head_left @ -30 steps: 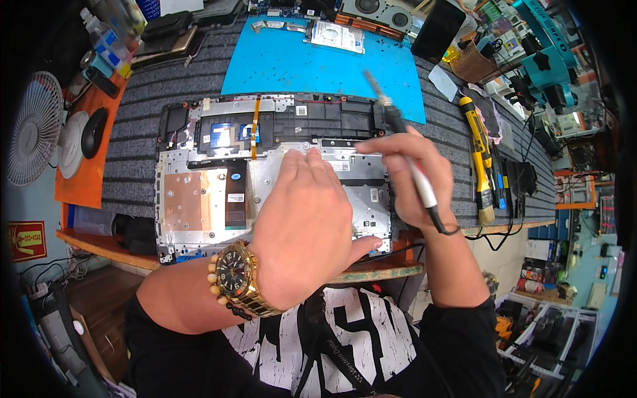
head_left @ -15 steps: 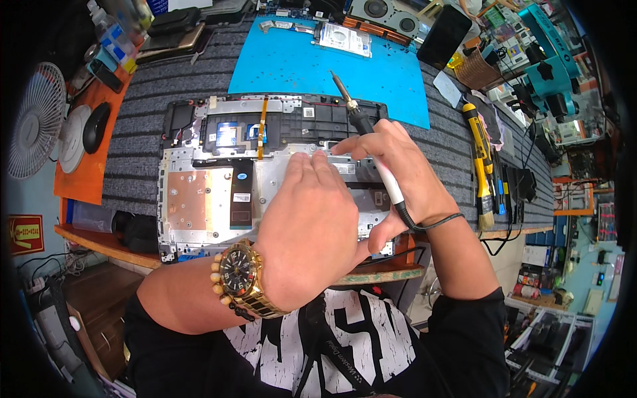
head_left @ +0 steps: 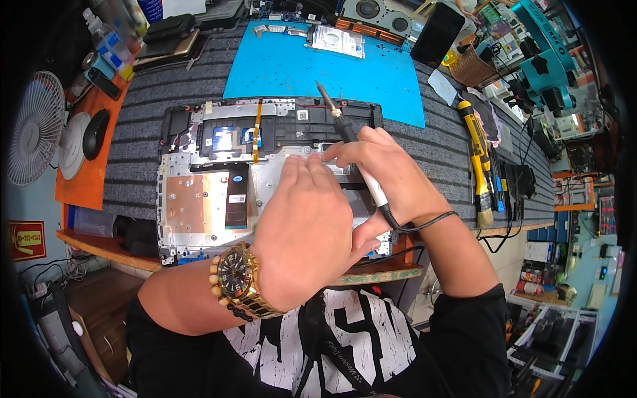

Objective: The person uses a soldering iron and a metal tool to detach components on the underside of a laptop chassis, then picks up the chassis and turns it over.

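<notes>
An opened laptop palm-rest chassis, with its inner side up, lies in front of me. My left hand rests on its middle, fingers stretched forward and the fingertips against the metal. In my right hand is a soldering iron with a white and black handle. Its bare metal tip points up and away to the left, off the chassis. The right index finger reaches down beside the left fingertips; what lies beneath them is hidden. An orange ribbon strip crosses the chassis left of the hands.
Beyond the chassis lies a blue mat bearing a hard drive. A fan heatsink assembly is behind it. To the right are a yellow screwdriver and a brush; at left, a computer mouse and white fan.
The view has shifted slightly. The soldering iron has tilted a little, its tip moving left and lower in the picture. Both hands keep nearly the same place on the chassis.
</notes>
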Tool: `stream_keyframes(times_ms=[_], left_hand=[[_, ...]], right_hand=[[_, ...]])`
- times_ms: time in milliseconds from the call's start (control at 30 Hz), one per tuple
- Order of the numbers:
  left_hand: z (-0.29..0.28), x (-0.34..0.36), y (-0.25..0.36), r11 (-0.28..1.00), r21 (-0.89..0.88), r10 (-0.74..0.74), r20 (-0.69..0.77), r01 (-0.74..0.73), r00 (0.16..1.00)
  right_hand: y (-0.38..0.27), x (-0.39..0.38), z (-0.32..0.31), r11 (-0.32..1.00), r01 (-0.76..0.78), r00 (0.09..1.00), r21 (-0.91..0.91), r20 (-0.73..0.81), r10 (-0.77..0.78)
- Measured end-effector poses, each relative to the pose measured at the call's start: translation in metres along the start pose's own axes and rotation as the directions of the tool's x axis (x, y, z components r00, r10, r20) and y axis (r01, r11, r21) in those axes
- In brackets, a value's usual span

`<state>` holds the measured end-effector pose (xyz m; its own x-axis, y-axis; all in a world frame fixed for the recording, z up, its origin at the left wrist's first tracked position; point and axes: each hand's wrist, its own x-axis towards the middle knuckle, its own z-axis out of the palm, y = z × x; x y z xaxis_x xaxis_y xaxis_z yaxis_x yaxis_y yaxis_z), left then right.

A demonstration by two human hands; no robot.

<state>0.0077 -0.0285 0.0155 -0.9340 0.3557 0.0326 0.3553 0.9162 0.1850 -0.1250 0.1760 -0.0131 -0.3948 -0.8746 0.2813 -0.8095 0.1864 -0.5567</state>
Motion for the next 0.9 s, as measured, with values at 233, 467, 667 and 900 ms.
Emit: stream_keyframes(times_ms=[233,467,667,900], left_hand=[[-0.001,-0.001,0.001,0.998,0.055,0.008,-0.002,-0.008,1.0],[-0.005,0.002,0.001,1.0,0.025,-0.006,0.034,0.005,0.999],[-0.003,0.002,0.004,0.998,0.055,-0.018,0.057,0.014,0.998],[0.006,-0.003,0.009,0.997,0.066,-0.049,0.04,0.047,0.998]], right_hand=[[0.02,-0.003,-0.031,0.992,0.117,0.807,0.05,-0.587,-0.066],[0.048,0.012,-0.071,0.79,0.211,0.648,0.575,-0.687,0.328],[0.088,0.02,-0.033,0.652,0.229,0.525,0.723,-0.656,0.542],[0.093,0.014,-0.029,0.646,0.173,0.538,0.744,-0.621,0.571]])
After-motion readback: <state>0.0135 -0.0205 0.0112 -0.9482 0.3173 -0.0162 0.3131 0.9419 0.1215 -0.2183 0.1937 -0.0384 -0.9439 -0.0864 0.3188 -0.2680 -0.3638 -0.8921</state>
